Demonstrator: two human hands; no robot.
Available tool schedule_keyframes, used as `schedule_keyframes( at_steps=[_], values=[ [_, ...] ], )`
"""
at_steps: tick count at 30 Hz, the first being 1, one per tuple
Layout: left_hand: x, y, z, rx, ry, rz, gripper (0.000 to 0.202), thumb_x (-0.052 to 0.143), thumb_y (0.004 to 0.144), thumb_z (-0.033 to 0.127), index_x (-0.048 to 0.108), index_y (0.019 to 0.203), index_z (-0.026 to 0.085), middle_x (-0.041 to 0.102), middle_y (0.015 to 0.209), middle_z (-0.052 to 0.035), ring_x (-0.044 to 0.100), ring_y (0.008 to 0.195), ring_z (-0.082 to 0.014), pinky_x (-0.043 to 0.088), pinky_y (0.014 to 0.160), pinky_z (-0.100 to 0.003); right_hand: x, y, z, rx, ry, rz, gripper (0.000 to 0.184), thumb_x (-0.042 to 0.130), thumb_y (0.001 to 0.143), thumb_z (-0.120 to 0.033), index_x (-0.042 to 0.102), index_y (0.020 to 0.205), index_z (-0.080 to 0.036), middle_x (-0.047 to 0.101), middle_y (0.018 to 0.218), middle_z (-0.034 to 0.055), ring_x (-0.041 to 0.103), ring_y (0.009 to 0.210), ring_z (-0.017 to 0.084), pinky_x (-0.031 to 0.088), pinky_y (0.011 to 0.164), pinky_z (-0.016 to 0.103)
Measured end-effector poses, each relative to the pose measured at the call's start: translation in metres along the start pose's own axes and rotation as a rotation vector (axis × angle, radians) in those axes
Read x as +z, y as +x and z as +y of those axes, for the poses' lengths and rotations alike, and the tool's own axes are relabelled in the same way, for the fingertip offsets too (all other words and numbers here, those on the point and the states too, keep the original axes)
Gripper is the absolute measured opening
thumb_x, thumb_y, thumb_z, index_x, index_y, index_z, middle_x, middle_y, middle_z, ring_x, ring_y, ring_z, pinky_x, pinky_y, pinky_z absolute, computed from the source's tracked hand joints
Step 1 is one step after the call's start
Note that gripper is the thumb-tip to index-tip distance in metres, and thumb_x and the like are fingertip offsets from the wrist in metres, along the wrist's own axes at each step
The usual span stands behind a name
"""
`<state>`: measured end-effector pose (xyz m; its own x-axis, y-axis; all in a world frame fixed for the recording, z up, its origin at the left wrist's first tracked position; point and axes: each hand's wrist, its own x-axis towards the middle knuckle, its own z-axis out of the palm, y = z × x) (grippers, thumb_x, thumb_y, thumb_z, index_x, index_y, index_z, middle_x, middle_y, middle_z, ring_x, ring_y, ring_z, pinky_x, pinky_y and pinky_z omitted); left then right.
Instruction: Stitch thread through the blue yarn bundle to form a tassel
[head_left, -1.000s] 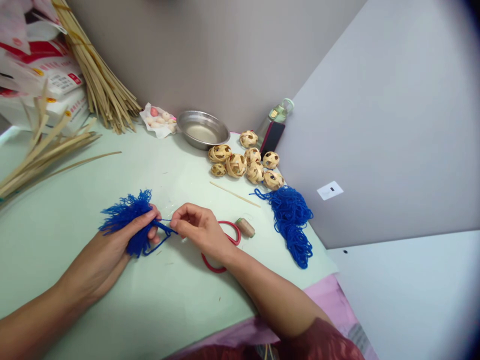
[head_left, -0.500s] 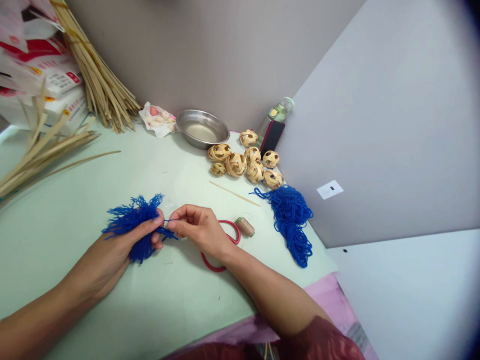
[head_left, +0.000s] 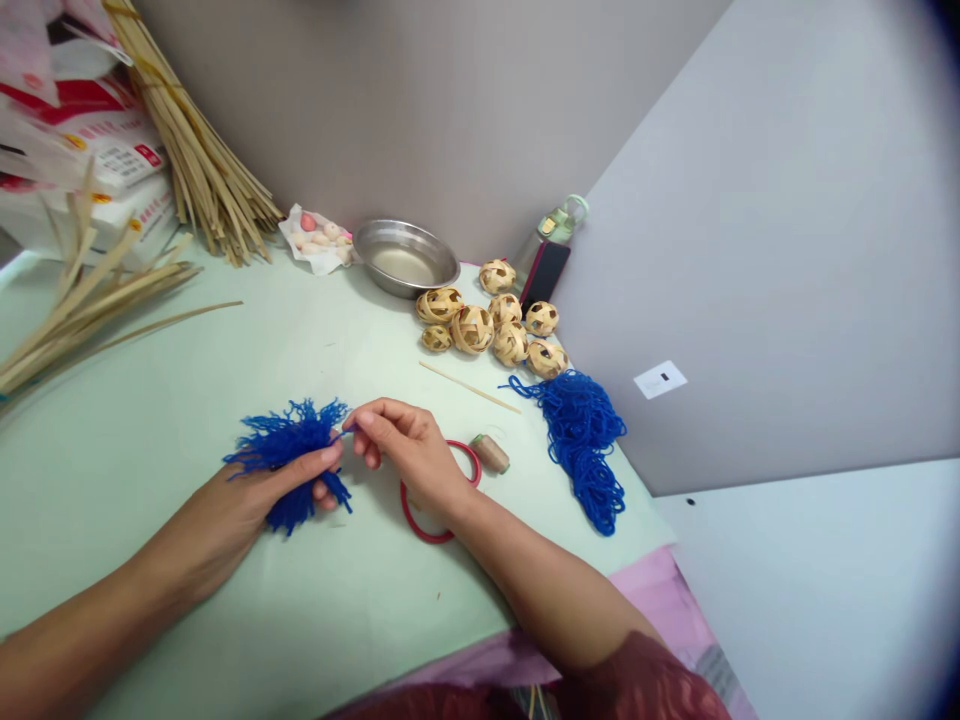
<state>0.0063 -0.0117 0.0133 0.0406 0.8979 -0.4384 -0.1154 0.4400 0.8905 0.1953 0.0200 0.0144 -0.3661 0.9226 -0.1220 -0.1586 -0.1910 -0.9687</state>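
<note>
A frayed bundle of blue yarn (head_left: 289, 437) is pinched in my left hand (head_left: 281, 490), its loose ends fanning out above and below the thumb. Close to its right side, my right hand (head_left: 394, 440) holds a short strand of the yarn (head_left: 346, 432) between thumb and fingertips. The fingers of both hands are closed. Under my right wrist lie red-handled scissors (head_left: 424, 535), partly hidden by the hand. A spool of tan thread (head_left: 491, 454) rests just right of them.
Several woven strip balls (head_left: 472, 329) sit near a metal bowl (head_left: 406, 257). A blue yarn skein (head_left: 581, 440) lies at the right edge, a phone (head_left: 545, 273) leans on a bottle (head_left: 559, 222). Bundled flat strips (head_left: 199, 150) and loose strips (head_left: 97, 320) are at left; one thin strip (head_left: 469, 386) lies mid-table.
My left hand and the yarn bundle have moved slightly right. My right hand has turned and lifted a little, still pinching the strand.
</note>
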Motion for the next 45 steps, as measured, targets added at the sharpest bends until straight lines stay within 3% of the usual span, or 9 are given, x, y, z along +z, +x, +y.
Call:
schedule_keyframes(
  at_steps=[7, 12, 18, 22, 27, 31, 36, 40, 45],
  values=[
    [0.003, 0.004, 0.004, -0.053, -0.241, 0.139, 0.037, 0.107, 0.05, 0.045, 0.087, 0.073, 0.024, 0.079, 0.072, -0.0009, 0.069, 0.068, -0.0183, 0.063, 0.062, -0.023, 0.007, -0.006, -0.004, 0.084, -0.192, -0.115, 0.048, 0.096, 0.076, -0.056, 0.065, 0.085, -0.02, 0.064, 0.076, -0.0023, 0.05, 0.069, 0.013, 0.04, 0.066, 0.028],
    [0.001, 0.003, 0.003, -0.043, -0.226, 0.077, 0.04, 0.106, 0.056, 0.053, 0.085, 0.074, 0.024, 0.076, 0.069, -0.0009, 0.066, 0.064, -0.0173, 0.061, 0.057, -0.022, 0.004, -0.005, 0.001, -0.024, -0.191, -0.091, 0.027, 0.082, 0.088, -0.044, 0.07, 0.088, -0.019, 0.068, 0.086, 0.0007, 0.056, 0.076, 0.014, 0.045, 0.074, 0.03],
    [-0.002, 0.003, -0.003, 0.005, -0.097, 0.046, 0.044, 0.106, 0.051, 0.057, 0.085, 0.069, 0.023, 0.079, 0.068, -0.0034, 0.07, 0.067, -0.0198, 0.06, 0.06, -0.025, 0.001, 0.001, 0.002, 0.008, -0.079, -0.02, 0.018, 0.079, 0.085, -0.031, 0.066, 0.09, -0.02, 0.064, 0.076, -0.0033, 0.057, 0.068, 0.012, 0.047, 0.068, 0.027],
    [-0.003, 0.004, -0.004, 0.036, -0.107, 0.043, 0.041, 0.106, 0.054, 0.054, 0.086, 0.072, 0.024, 0.078, 0.068, -0.0015, 0.068, 0.066, -0.0185, 0.059, 0.062, -0.025, 0.004, 0.0, 0.004, 0.034, -0.017, -0.034, 0.039, 0.093, 0.08, -0.044, 0.062, 0.093, -0.022, 0.065, 0.076, -0.0042, 0.059, 0.067, 0.013, 0.049, 0.067, 0.027],
    [0.001, 0.002, 0.002, 0.014, -0.23, 0.076, 0.041, 0.108, 0.053, 0.048, 0.085, 0.078, 0.024, 0.077, 0.071, 0.0013, 0.067, 0.066, -0.0171, 0.059, 0.063, -0.025, 0.006, -0.004, 0.002, 0.093, -0.065, -0.27, 0.05, 0.092, 0.081, -0.063, 0.065, 0.088, -0.021, 0.069, 0.083, -0.0003, 0.058, 0.07, 0.013, 0.05, 0.069, 0.028],
    [0.002, 0.0, 0.003, 0.022, -0.156, 0.067, 0.039, 0.107, 0.05, 0.052, 0.084, 0.069, 0.026, 0.076, 0.067, 0.0006, 0.065, 0.066, -0.018, 0.057, 0.062, -0.026, 0.003, -0.006, -0.004, 0.056, -0.173, -0.184, 0.05, 0.084, 0.089, -0.067, 0.063, 0.089, -0.021, 0.061, 0.075, -0.0036, 0.052, 0.067, 0.012, 0.043, 0.064, 0.027],
    [0.004, -0.004, 0.006, 0.024, 0.007, 0.004, 0.048, 0.098, 0.055, 0.067, 0.077, 0.051, 0.024, 0.075, 0.064, -0.0049, 0.065, 0.069, -0.0209, 0.055, 0.064, -0.029, 0.0, -0.004, -0.003, 0.013, -0.179, -0.192, 0.056, 0.076, 0.094, -0.071, 0.06, 0.077, -0.02, 0.056, 0.071, -0.0036, 0.047, 0.065, 0.012, 0.039, 0.065, 0.028],
    [0.006, -0.004, 0.009, -0.055, -0.028, 0.018, 0.045, 0.098, 0.052, 0.064, 0.08, 0.061, 0.023, 0.075, 0.063, -0.0034, 0.065, 0.065, -0.0212, 0.052, 0.059, -0.031, 0.0, -0.001, 0.0, 0.008, -0.135, -0.088, 0.056, 0.083, 0.086, -0.073, 0.063, 0.085, -0.021, 0.061, 0.074, -0.0032, 0.05, 0.067, 0.012, 0.043, 0.068, 0.029],
    [0.003, -0.001, 0.004, -0.05, -0.042, 0.004, 0.04, 0.097, 0.057, 0.058, 0.081, 0.068, 0.023, 0.077, 0.063, -0.0029, 0.067, 0.062, -0.0219, 0.052, 0.058, -0.031, 0.002, 0.002, 0.004, 0.009, -0.066, -0.11, 0.056, 0.087, 0.082, -0.073, 0.067, 0.089, -0.02, 0.067, 0.074, -0.002, 0.053, 0.067, 0.013, 0.046, 0.069, 0.029]
  ],
)
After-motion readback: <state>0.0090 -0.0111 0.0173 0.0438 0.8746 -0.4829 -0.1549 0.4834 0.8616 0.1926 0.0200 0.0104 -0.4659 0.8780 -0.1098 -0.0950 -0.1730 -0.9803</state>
